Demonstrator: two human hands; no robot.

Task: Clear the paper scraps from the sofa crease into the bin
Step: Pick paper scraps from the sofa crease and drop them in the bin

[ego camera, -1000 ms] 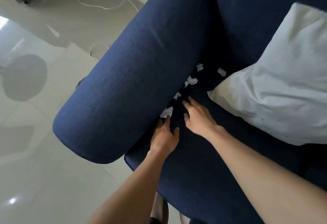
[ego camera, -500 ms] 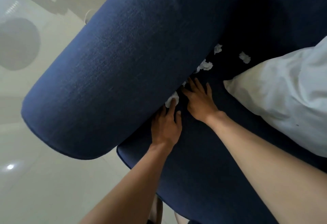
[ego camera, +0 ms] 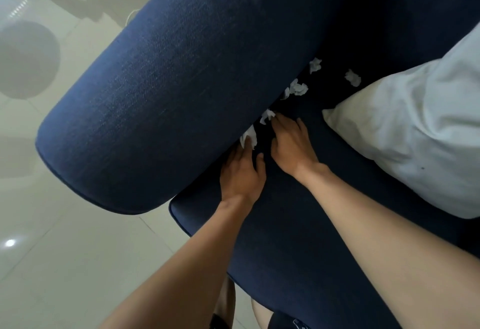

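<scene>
Sofa: a big dark blue sofa [ego camera: 298, 224] fills most of the view; its fat round arm [ego camera: 168, 100] runs along the left edge of the seat.
Floor: pale shiny tiles [ego camera: 65, 263] lie to the left of the sofa.
Pillow: a white pillow [ego camera: 415, 126] sits on the right side of the seat, well apart from the crease.
Right hand: the right hand [ego camera: 291, 144] lies flat on the seat beside the crease, fingers [ego camera: 281, 123] spread apart, the tips touching one scrap.
Left hand: the left hand [ego camera: 241, 170] rests at the crease near the front edge of the seat, fingers loosely apart, one tip on the nearest scrap, not clamped on it.
Paper scraps: small white crumpled paper scraps [ego camera: 298, 89] lie in a row along the crease where the arm meets the seat; one more scrap [ego camera: 352, 78] lies on the seat near the pillow's corner.
</scene>
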